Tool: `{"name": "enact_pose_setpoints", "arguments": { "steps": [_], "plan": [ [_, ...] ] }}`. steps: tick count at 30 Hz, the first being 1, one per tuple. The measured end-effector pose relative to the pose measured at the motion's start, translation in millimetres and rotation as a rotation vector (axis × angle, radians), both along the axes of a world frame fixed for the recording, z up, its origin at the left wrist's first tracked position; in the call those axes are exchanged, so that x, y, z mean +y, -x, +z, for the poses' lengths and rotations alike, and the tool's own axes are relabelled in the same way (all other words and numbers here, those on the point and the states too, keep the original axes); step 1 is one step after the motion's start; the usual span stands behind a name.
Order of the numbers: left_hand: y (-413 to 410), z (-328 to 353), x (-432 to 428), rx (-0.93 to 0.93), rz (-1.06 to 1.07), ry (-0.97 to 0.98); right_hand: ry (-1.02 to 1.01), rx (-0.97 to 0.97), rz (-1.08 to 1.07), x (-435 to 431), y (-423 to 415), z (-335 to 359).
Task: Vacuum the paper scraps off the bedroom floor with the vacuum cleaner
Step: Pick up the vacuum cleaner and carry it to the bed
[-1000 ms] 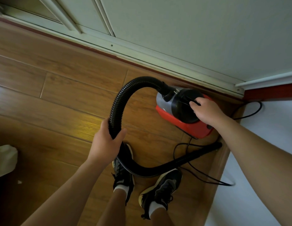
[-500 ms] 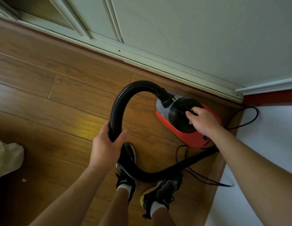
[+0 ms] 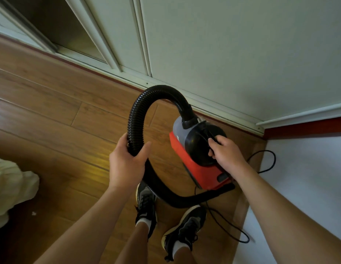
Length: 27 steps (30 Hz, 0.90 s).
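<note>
- At two o'clock from the shoes (image 3: pixel 146 204), by the wall, is the vacuum cleaner (image 3: pixel 196 164); the right hand (image 3: pixel 225 154) grasps its top handle (image 3: pixel 206 132), and the left hand (image 3: pixel 126 166) is wrapped round the hose (image 3: pixel 135 119).
- Likely risk: the cord (image 3: pixel 269 161), looped at four o'clock, could catch the shoes on carrying.
- A paper scrap (image 3: pixel 33 213) lies at eight o'clock, near pale cloth (image 3: pixel 11 187).

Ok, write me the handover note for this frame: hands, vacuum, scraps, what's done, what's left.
Left hand grips the black hose mid-loop.
Right hand grips the handle atop the red vacuum cleaner.
The nozzle end lies by the vacuum's base; the power cord trails over the floor.
One small paper scrap lies on the floor, far left.
Done: both hands have hold of the machine.
Left: carry it over, aim the nozzle at the scrap, vacuum it.
</note>
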<state>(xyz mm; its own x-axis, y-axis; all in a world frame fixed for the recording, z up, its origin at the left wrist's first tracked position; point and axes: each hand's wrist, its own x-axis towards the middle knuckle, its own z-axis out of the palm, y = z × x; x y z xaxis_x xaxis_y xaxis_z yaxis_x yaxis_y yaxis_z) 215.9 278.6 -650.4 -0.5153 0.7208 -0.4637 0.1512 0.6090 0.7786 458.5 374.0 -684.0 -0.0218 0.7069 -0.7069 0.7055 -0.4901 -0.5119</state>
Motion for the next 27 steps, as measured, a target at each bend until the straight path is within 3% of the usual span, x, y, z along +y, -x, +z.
{"name": "enact_pose_setpoints", "arguments": {
  "steps": [8,27],
  "plan": [
    [15,87,14,0.038,0.012,-0.127,-0.107,0.130,-0.094,1,25,84],
    [44,315,19,0.171,0.138,-0.392,-0.227,0.366,-0.061,-5,73,318]
  ]
}}
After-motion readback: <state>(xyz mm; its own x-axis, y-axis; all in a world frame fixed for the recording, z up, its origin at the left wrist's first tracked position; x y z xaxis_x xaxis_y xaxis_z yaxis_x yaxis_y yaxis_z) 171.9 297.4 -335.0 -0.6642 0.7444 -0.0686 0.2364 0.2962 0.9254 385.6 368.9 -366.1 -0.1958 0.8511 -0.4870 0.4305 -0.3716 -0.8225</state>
